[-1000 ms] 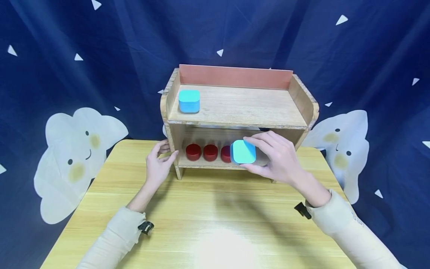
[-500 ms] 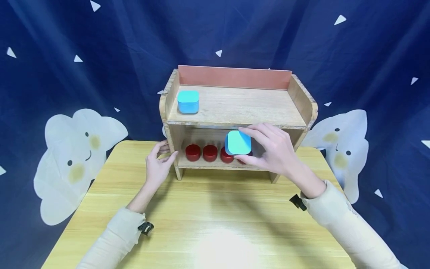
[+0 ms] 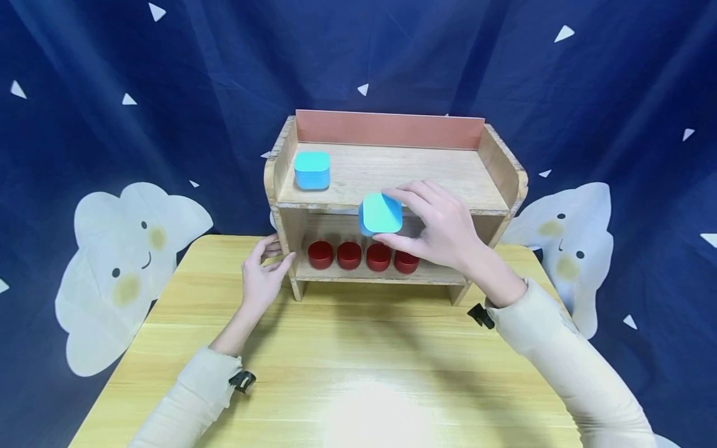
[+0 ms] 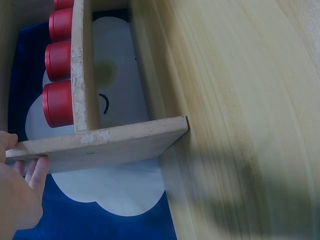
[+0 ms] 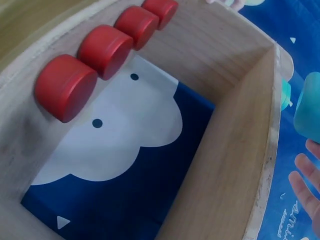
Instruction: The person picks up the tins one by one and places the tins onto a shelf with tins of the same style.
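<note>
My right hand [image 3: 442, 227] pinches a light blue box [image 3: 382, 213] with rounded corners between thumb and fingers. It is held in the air in front of the upper board's front edge of a small wooden shelf [image 3: 392, 168]. A matching blue box [image 3: 312, 171] stands on that upper board at the left end. My left hand [image 3: 263, 274] grips the shelf's left side panel [image 4: 100, 145], thumb at the front edge and fingers along the outer face. In the right wrist view, the held box [image 5: 308, 107] and fingertips [image 5: 305, 162] show only at the right edge.
Several round red tins [image 3: 349, 255] stand in a row on the lower board, towards its left and middle. The shelf stands on a light wooden table [image 3: 313, 354]. Behind hangs a dark blue curtain [image 3: 241, 81] with white clouds and triangles.
My right hand has lifted the blue box up and leftward, away from the front of the lower board. The red tin row now shows fully. My left hand keeps its place.
</note>
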Tool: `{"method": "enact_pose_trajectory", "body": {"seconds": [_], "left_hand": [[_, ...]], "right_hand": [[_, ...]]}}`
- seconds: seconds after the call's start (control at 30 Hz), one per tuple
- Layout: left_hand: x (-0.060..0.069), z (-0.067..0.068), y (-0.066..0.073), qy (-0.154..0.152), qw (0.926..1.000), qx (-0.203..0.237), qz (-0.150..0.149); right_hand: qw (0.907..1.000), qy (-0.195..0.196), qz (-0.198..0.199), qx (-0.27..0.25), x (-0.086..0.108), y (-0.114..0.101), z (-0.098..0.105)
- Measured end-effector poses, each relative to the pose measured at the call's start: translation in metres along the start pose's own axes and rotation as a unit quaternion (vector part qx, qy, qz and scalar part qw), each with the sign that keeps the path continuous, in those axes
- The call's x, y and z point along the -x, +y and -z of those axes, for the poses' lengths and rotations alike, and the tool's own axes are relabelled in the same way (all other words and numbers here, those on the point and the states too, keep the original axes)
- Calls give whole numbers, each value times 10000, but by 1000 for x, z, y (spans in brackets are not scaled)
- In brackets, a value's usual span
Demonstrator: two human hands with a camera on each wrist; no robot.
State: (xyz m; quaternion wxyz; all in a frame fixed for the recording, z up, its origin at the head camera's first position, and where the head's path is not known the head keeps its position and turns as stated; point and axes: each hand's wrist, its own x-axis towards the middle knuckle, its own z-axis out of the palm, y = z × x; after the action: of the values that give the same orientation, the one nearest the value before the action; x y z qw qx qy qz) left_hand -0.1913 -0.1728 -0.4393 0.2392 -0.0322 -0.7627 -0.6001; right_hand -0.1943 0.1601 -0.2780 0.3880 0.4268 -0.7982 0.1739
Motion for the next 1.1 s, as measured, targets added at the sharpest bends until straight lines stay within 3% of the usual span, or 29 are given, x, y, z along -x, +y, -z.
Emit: {"method": "enact_pose_trajectory", "body": {"seconds": [0.5,0.8,1.1], "left_hand": [[-1,1,0,5,10000,23,59],[1,0,0,-5,9999,80,97],[0,0,0,-20,9999,108,72]], "right_hand": [[9994,-9,-323,-82,-27,7,-11],[9980,-239,-493,-308,-36,11,-17],[9970,-453,-607,-151,-42,11,-21]]}}
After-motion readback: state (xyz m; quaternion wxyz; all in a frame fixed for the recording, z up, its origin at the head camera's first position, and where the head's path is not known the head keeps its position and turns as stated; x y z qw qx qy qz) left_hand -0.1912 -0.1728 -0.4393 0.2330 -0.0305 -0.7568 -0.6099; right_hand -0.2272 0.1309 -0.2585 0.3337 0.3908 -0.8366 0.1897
